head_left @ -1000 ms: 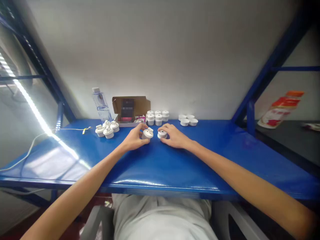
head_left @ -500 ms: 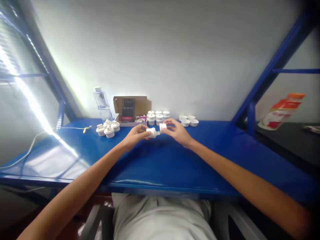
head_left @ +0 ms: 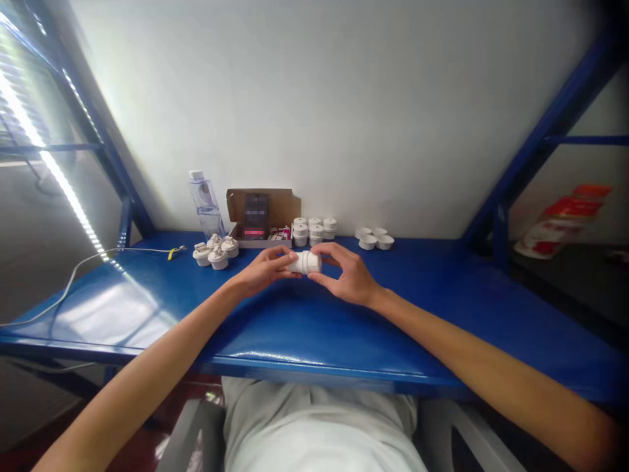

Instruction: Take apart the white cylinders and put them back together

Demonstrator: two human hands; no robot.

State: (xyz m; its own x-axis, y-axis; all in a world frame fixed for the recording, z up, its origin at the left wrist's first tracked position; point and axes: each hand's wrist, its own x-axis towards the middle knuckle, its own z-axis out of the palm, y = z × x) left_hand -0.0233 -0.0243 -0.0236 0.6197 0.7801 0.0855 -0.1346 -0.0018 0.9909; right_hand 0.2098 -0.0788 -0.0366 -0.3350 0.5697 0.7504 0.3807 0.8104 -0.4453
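A white cylinder (head_left: 308,263), made of two parts set end to end, lies on its side between the hands, in front of the open box (head_left: 282,204) and toward that box's right edge. The left hand (head_left: 268,270) is clamped on one end, the right hand (head_left: 348,274) on the other. Half a second ago the parts were apart, a prong showing between them; now the gap is gone and only a ridged seam shows, so the joining looks done or nearly so. Whether it is fully seated, I cannot tell.

Just beside the box on its right stand similar white cylinders (head_left: 316,233); farther right of it are white cups (head_left: 384,242). In front of the box's left edge sit white pieces with raised tops (head_left: 219,258). A clear bottle (head_left: 207,208) stands left of the box. All rest on the blue table (head_left: 393,321).
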